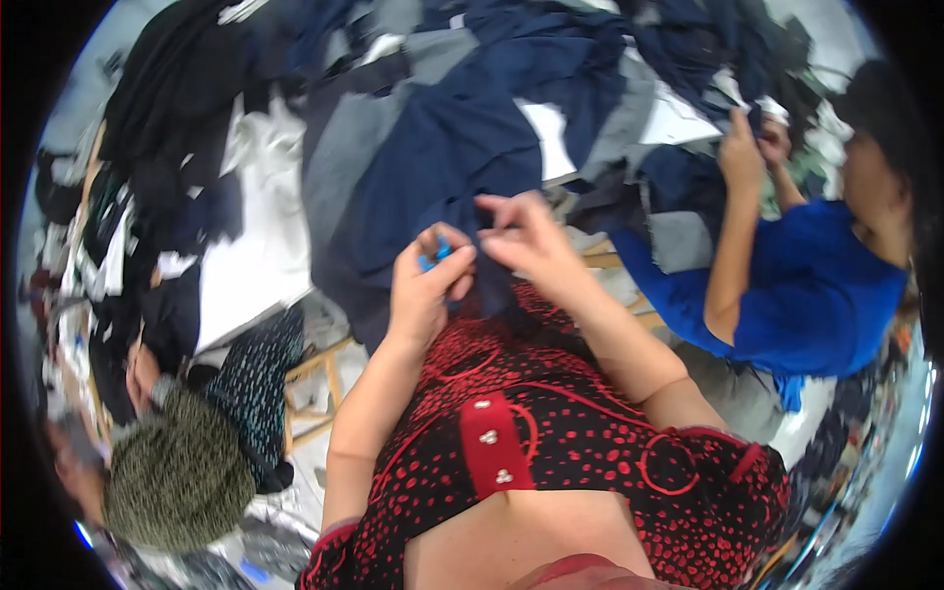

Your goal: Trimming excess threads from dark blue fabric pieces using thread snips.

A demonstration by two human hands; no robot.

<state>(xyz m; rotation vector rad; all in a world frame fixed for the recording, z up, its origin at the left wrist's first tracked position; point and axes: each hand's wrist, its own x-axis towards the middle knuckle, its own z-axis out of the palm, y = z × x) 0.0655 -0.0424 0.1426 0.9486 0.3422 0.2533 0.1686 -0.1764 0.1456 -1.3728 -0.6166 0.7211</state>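
My left hand is closed around a small blue tool. The fingers cover most of it, so I cannot make out its exact kind. Just to the right hovers my right hand, its index finger and thumb apart and pointing toward the left hand. Nothing shows between those fingers. Dark navy cloth spreads beneath and beyond both hands and hangs down toward my lap.
White table surface shows at the left. Black cloth and grey fabric are heaped around. On the right, a person in blue handles cloth; another in a green knit top sits at the left. A wooden stool frame stands nearby.
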